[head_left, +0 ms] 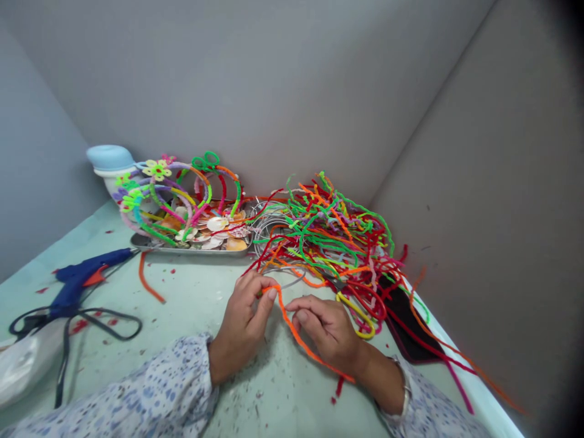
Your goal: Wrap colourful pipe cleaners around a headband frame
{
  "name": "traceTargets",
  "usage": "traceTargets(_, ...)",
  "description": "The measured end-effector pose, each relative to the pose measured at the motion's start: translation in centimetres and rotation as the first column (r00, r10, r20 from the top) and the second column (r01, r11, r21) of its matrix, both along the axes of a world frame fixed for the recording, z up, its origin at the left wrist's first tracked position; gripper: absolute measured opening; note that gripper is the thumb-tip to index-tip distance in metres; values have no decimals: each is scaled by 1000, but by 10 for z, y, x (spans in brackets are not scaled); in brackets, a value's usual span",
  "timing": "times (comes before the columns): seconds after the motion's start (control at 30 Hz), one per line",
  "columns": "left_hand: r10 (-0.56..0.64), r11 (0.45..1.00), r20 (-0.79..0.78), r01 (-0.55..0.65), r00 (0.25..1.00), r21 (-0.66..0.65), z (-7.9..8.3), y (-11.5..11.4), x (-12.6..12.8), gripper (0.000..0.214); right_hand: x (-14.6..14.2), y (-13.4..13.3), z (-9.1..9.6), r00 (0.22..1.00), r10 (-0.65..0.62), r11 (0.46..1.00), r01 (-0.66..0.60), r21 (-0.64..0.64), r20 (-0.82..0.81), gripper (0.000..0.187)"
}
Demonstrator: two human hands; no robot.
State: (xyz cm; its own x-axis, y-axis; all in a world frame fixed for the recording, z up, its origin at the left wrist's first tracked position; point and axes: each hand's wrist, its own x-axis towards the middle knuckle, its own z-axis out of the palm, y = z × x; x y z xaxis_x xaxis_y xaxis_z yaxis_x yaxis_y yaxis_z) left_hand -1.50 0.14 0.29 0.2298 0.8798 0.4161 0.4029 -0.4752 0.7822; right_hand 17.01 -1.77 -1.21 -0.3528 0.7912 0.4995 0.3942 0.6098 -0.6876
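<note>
My left hand (249, 316) pinches an orange pipe cleaner (301, 342) near its upper end, between thumb and forefinger. From there the fuzzy strand bends over and runs down to the right, passing under my right hand. Curled fingers of my right hand (331, 331) close on the strand a little below the left thumb; their exact contact is partly hidden. A thin grey metal hoop (296, 271) shows just beyond my left fingers, and whether they touch it I cannot tell. Yellow-handled scissors (365, 331) lie beside my right hand, partly under the pile of pipe cleaners (337, 231).
A metal tray (205, 250) of shells (218, 224) carries several pipe-cleaner-wrapped headbands (159, 188). Wire hoops (269, 228) sit beside it. A blue glue gun (75, 283) with a looped cord, a white bag (31, 362), a blue-lidded bottle (112, 161) and a dark phone-like slab (410, 334) lie around.
</note>
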Motion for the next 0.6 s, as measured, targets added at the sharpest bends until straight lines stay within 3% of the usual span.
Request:
traceTargets(0.23, -41, 999, -12, 41, 999, -3, 1, -1, -1, 17, -2, 4, -5, 992, -123, 985, 121, 120, 8, 19)
traceTargets(0.37, -85, 996, -43, 86, 995, 18, 0, -2, -1, 16, -5, 6, -5, 984, -178, 948, 171, 270, 2, 22)
traceTargets(0.6, -141, 990, -62, 141, 988, 7, 0, -4, -1, 17, -3, 6, -8, 955, -278, 882, 209, 421, 108, 17)
